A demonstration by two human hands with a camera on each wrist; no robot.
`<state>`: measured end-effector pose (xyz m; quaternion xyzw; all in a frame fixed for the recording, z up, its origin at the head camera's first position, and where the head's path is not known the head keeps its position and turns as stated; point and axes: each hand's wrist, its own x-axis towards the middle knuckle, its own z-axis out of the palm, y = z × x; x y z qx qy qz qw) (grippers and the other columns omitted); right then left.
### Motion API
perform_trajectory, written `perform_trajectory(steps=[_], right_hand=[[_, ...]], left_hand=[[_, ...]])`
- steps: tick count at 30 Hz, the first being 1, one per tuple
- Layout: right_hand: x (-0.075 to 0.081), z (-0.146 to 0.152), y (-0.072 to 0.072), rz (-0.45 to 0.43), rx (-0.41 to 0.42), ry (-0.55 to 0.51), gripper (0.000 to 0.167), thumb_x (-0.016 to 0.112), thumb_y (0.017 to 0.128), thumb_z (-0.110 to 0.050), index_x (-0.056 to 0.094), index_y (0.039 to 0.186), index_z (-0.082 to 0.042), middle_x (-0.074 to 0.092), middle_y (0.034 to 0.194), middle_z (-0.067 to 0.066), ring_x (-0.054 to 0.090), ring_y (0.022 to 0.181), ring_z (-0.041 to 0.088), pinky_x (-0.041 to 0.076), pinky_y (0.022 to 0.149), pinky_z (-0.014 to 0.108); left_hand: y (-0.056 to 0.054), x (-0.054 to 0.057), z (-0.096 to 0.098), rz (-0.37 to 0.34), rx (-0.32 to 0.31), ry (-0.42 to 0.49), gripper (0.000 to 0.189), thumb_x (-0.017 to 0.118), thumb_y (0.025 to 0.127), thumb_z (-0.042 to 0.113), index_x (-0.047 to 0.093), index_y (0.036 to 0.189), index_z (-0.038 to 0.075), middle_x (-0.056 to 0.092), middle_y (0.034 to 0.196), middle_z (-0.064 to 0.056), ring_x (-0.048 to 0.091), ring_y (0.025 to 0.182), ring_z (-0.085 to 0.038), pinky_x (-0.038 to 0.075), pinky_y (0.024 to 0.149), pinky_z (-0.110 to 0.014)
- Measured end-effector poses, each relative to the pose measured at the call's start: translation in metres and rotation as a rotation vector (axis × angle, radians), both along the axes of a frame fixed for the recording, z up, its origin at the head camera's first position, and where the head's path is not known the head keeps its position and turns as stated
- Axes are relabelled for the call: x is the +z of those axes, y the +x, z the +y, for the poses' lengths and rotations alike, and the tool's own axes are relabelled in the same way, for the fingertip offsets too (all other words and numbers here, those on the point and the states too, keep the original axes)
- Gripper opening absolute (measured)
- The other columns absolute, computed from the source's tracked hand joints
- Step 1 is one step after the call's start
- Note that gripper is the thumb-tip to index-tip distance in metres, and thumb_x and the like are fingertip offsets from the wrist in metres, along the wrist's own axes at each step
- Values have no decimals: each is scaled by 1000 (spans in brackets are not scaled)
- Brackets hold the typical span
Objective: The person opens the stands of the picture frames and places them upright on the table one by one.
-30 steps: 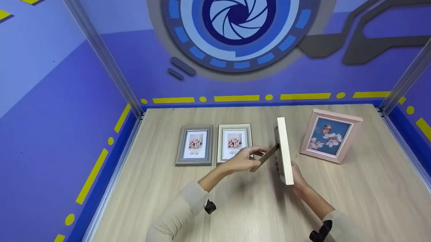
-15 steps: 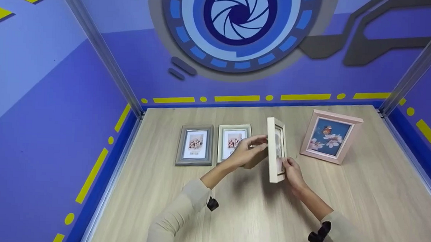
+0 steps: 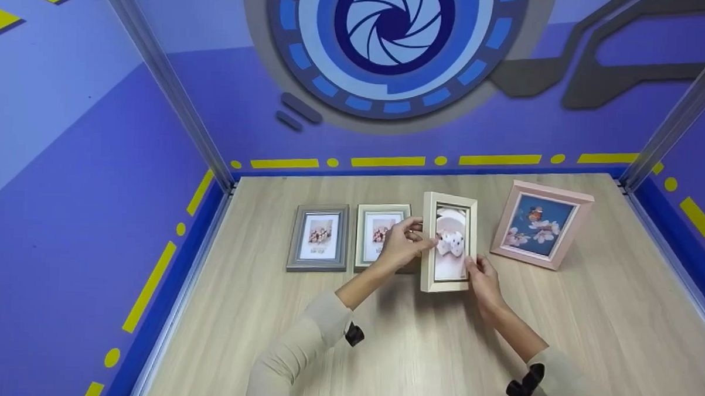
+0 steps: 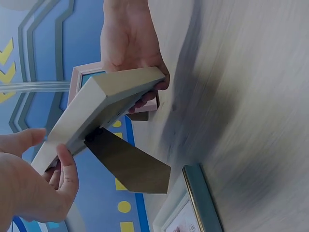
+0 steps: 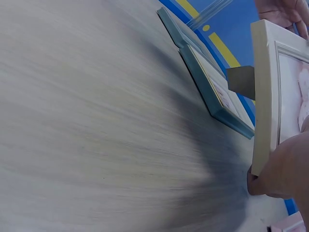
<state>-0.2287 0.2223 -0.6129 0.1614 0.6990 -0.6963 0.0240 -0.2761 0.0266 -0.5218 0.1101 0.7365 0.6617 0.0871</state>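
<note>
Both hands hold up a cream photo frame point(image 3: 427, 265) with a pink-and-white picture facing me. My left hand point(image 3: 400, 246) pinches its left edge, thumb in front and fingers behind. At the lower right edge, my right hand point(image 3: 485, 285) grips it with the thumb on the front. The left wrist view shows the frame's back with a brown stand leg point(image 4: 130, 164) swung out from it; right-hand fingers curl round the far end there. That leg also pokes out behind the frame in the right wrist view. The frame is tilted and off the table.
A grey photo frame point(image 3: 294, 243) and a silvery-cream one point(image 3: 383, 207) lie side by side on the wooden table point(image 3: 249, 311), the second partly behind my left hand. A pink frame point(image 3: 569, 232) stands at the right. Blue walls point(image 3: 209, 93) enclose the table.
The cream frame has turned from edge-on to show its picture and shifted left. The left hand has moved from the stand leg to the frame's left edge; the right thumb now shows in front.
</note>
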Motion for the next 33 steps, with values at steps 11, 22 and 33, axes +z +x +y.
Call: perform_trajectory(steps=[11,22,33], right_hand=[[5,11,-5,23,-62,-25,54,40,106,-7,25,155,9,38,144,23,39,123,22,38,92,15],[9,28,-18,121,-208,198,48,52,103,-6,47,150,1,55,143,27,51,93,-10,43,77,2],[-5,33,-41,201,-359,392,36,60,98,0,65,133,1,66,128,26,68,104,12,37,76,-1]], left_hand=[[-18,-12,2,151,67,-194,53,79,83,5,64,133,-1,75,110,-15,70,87,-13,58,70,-18],[-42,-21,18,203,174,-271,42,78,87,11,70,128,3,78,101,-12,73,87,-16,55,75,-15],[-65,-41,35,221,242,-243,34,74,90,8,72,124,0,78,104,-15,75,91,-23,58,76,-17]])
